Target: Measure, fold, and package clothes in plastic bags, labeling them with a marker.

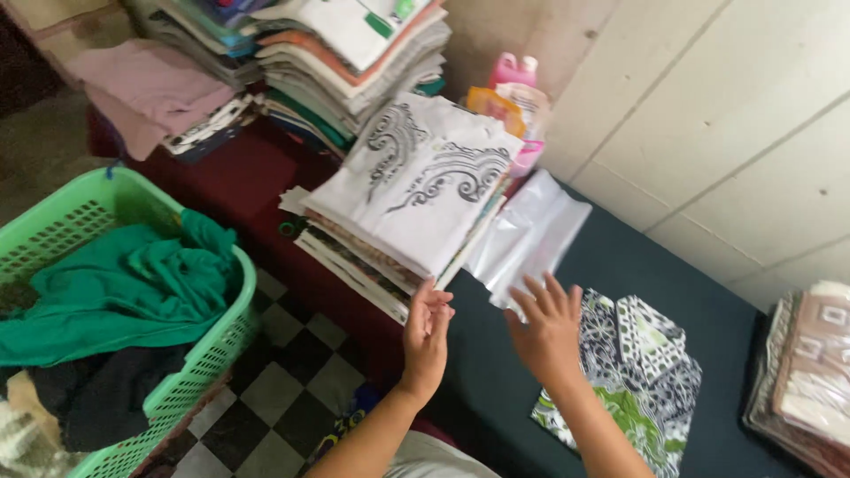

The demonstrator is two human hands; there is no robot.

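My left hand (427, 335) is held edge-on with fingers together, just below the corner of a stack of folded clothes topped by a white shirt with a black swirl print (416, 181). My right hand (547, 326) is open with fingers spread, reaching toward a pile of clear plastic bags (528, 235) and touching their near edge. Right of my right arm, a folded black, white and green patterned shirt (639, 376) lies on the dark table (682, 292). Neither hand holds anything.
A green laundry basket (208, 350) with green and dark clothes stands on the checkered floor at left. Tall stacks of folded clothes (341, 53) fill the back. A pink bottle (515, 71) stands by the wall. Bagged garments (810, 372) lie at far right.
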